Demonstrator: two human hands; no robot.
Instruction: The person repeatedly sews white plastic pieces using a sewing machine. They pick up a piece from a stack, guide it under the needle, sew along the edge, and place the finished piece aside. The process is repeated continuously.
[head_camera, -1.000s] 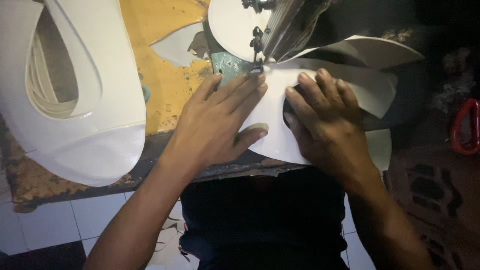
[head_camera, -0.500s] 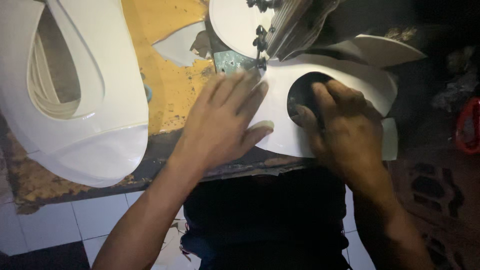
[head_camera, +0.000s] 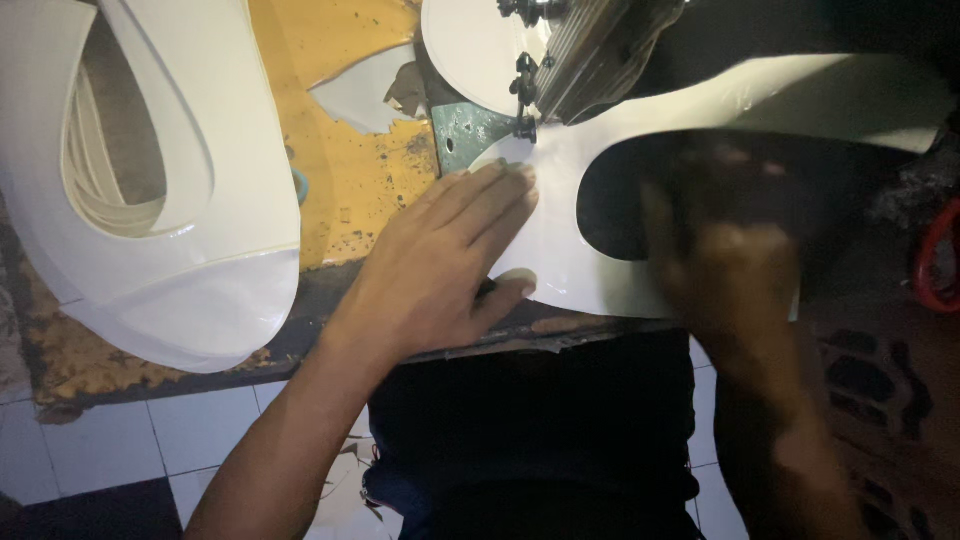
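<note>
My left hand (head_camera: 440, 270) lies flat, fingers together, on a glossy white cut piece (head_camera: 560, 235), with its fingertips just short of the sewing machine's needle and foot (head_camera: 525, 125). The piece has a large rounded cut-out and a long flap (head_camera: 800, 95) running to the right. My right hand (head_camera: 735, 260) is a dark motion blur over the cut-out and the piece's right part. Whether its fingers grip the piece cannot be made out.
The sewing machine head (head_camera: 590, 50) stands at top centre above a greenish metal plate (head_camera: 460, 130). A stack of large white curved pieces (head_camera: 170, 290) covers the left of the worn yellow table (head_camera: 340, 170). A white scrap (head_camera: 365, 90) lies nearby. A red object (head_camera: 935, 260) is at the right edge.
The white piece has turned under the needle, so its cut-out now gapes wide and the flap swings right. My right hand has slid down and right, blurring. My left hand stays flat.
</note>
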